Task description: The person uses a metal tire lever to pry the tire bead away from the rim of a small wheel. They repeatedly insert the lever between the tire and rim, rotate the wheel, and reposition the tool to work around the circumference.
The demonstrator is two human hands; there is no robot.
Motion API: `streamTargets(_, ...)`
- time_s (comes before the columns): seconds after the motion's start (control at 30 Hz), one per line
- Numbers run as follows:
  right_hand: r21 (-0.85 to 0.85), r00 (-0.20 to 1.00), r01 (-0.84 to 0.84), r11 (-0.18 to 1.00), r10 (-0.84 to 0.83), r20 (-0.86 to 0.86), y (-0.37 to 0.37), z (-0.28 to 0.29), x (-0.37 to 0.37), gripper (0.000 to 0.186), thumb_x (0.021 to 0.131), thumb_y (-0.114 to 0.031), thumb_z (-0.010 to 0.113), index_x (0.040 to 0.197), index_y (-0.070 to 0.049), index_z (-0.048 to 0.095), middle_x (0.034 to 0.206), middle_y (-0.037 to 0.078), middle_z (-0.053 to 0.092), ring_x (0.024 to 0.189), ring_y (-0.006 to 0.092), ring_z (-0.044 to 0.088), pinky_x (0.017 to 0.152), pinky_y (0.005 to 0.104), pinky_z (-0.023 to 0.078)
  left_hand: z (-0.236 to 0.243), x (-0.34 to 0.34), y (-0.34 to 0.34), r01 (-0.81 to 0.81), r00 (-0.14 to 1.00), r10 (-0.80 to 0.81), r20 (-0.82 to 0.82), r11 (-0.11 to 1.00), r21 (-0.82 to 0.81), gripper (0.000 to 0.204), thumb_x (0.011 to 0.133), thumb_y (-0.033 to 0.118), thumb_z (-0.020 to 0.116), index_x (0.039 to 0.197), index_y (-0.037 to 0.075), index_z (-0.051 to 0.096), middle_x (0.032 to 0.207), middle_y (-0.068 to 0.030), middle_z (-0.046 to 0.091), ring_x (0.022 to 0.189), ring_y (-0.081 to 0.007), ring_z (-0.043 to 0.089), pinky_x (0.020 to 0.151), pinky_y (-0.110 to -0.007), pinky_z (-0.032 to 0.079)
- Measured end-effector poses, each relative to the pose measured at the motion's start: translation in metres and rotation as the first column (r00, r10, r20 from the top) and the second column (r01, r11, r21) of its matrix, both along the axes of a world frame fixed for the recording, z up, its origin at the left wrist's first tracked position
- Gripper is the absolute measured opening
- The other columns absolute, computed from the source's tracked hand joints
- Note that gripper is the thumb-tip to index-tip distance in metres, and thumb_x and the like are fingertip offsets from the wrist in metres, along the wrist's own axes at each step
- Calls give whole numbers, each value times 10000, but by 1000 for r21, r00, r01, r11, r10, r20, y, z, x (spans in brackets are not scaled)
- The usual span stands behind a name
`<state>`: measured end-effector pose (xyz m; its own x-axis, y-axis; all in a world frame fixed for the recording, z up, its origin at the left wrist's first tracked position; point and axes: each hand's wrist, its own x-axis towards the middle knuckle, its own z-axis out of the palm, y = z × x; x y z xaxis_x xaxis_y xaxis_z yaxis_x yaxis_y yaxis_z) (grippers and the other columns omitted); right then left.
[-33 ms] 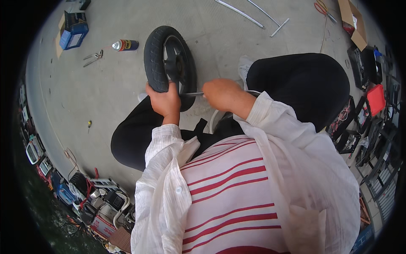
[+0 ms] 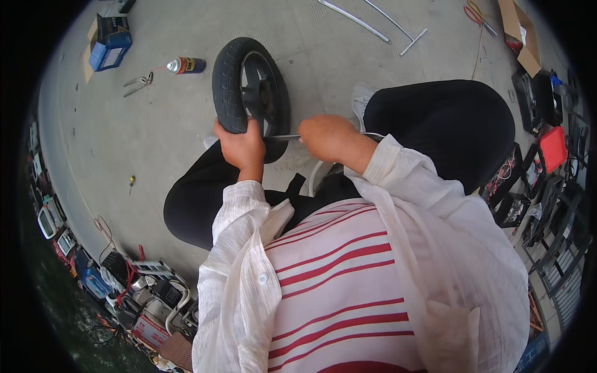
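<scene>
A small black wheel (image 2: 229, 87) with a treaded tyre and spoked hub stands upright on the floor between my legs. My left hand (image 2: 241, 149) is wrapped round the near part of its tyre, thumb toward the rim side. Closed in a fist, my right hand (image 2: 329, 138) grips a metal tyre lever (image 2: 283, 138) lying crosswise. The lever's left end meets the wheel at the near rim, close to my left hand; exactly where its tip sits is hidden. Its bent other end shows beyond my right wrist.
Left of the wheel lie a spray can (image 2: 186, 66), pliers (image 2: 138, 84) and a small screwdriver (image 2: 132, 181). A blue box (image 2: 112, 46) stands farther left. Metal bars (image 2: 354, 22) and a T-handle tool (image 2: 413, 42) lie ahead. Toolboxes and a red tray (image 2: 553, 149) line the right.
</scene>
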<state>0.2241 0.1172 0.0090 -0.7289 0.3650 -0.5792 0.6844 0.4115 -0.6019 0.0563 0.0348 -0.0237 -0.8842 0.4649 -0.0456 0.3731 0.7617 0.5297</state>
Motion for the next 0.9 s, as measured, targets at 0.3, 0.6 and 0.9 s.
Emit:
streamTargets(0.3,37,995,44,998,-41,-91,-1,-17,-2,275,960,-281,555,985,-50,702,951,180,699,904,384,671,753,504,526,7,-34,11,69,998,-69,15,998,7,736,685,343,727,1316,44,495,1063,-230,670,974,-410,651,858,-447,494)
streamTargets(0.6,33,994,-4,999,7,-106,-21,-38,2,309,988,-323,516,974,-67,688,939,164,696,898,386,661,740,507,509,-11,-52,-17,109,988,-124,97,984,143,751,671,311,727,1330,50,478,1090,-222,667,1005,-391,654,890,-433,485)
streamTargets(0.9,120,991,-18,993,33,-129,-23,-29,5,343,995,-341,494,941,-36,641,870,194,673,839,415,643,713,524,491,-4,-49,-19,107,984,-122,130,987,121,761,671,302,722,1342,52,468,1110,-226,662,1025,-394,648,905,-420,481)
